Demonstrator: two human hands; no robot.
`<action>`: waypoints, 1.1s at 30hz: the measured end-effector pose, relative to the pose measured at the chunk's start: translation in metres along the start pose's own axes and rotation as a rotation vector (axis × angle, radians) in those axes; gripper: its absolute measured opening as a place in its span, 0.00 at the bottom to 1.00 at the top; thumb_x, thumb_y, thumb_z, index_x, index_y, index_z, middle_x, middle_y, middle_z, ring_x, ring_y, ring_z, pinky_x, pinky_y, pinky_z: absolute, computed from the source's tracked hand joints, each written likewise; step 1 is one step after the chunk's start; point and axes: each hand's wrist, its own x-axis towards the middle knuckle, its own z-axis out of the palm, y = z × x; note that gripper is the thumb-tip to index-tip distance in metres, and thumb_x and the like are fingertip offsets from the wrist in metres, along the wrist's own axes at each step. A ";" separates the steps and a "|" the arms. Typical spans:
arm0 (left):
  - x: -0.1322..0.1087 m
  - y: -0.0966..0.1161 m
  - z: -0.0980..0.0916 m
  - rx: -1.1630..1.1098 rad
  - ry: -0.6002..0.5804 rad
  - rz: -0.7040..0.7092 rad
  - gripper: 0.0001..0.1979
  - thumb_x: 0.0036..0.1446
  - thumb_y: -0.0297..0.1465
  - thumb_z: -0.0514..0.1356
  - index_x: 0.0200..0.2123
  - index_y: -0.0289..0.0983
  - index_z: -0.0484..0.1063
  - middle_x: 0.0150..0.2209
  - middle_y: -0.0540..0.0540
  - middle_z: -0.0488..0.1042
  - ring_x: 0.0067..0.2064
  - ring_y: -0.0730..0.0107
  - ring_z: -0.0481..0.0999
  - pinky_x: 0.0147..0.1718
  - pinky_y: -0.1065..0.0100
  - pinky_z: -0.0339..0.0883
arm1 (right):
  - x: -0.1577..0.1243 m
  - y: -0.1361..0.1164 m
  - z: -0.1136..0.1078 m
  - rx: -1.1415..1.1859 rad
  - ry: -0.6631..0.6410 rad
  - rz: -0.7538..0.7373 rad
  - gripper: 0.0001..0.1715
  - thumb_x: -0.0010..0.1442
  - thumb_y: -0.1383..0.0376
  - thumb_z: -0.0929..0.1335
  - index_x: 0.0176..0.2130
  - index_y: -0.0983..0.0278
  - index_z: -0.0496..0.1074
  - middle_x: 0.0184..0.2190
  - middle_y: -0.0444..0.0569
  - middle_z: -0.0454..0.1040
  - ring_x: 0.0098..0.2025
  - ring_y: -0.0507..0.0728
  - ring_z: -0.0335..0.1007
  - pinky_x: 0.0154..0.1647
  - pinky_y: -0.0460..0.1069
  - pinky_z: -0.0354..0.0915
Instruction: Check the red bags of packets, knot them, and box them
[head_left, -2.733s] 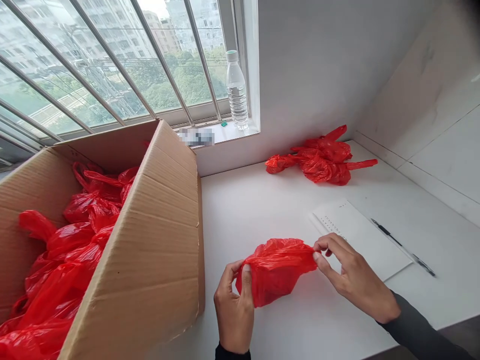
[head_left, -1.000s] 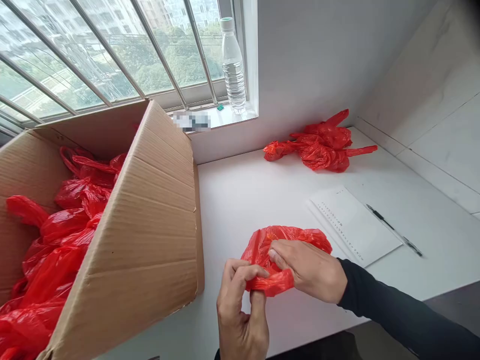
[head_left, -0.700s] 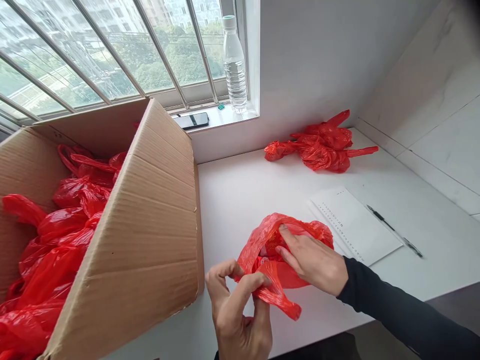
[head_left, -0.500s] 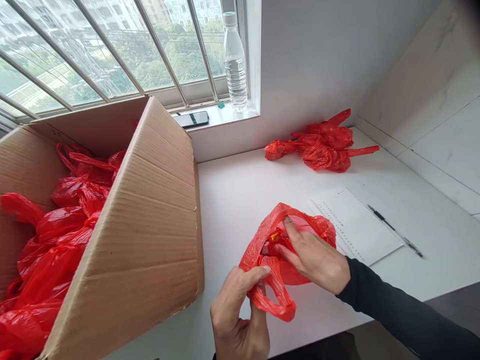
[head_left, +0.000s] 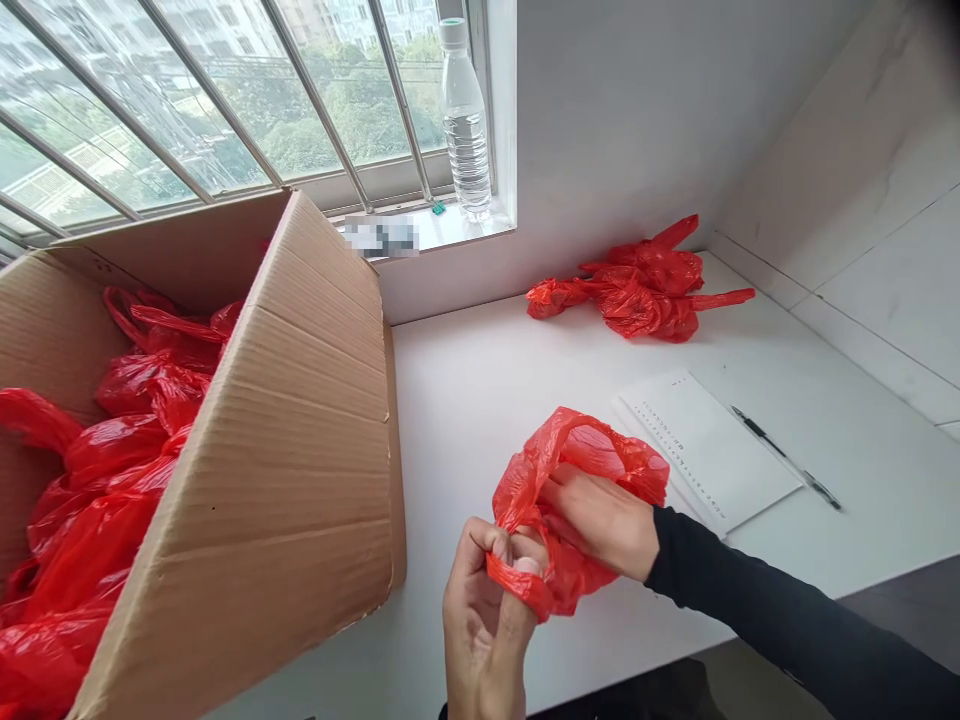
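Note:
A thin red plastic bag [head_left: 525, 470] stands open-mouthed on the white table, near its front edge. My left hand [head_left: 487, 610] grips the bag by its handle loop and near rim, the fingers closed on the plastic. My right hand [head_left: 600, 520] reaches into the bag's mouth from the right. Its fingers are out of sight inside, so whether they hold anything does not show. The bag's contents are hidden behind the plastic and my hand.
At left is a cardboard box [head_left: 300, 440] holding several red bags [head_left: 120, 450]. More knotted red bags [head_left: 645, 290] lie by the wall. A notebook [head_left: 720, 460] and a pen [head_left: 784, 455] are at right. A water bottle [head_left: 466, 140] stands on the windowsill [head_left: 465, 236].
My right hand has gone deeper into the bag, hiding its fingers and the contents seen before. My left hand has shifted slightly right and up, bunching the handle and rim.

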 end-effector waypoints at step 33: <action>0.014 0.002 -0.007 0.015 0.228 0.084 0.24 0.59 0.51 0.61 0.28 0.36 0.79 0.21 0.49 0.64 0.25 0.73 0.64 0.25 0.73 0.64 | -0.009 0.005 -0.015 -0.367 -0.036 0.213 0.09 0.67 0.69 0.61 0.38 0.63 0.71 0.30 0.49 0.74 0.28 0.56 0.68 0.25 0.51 0.48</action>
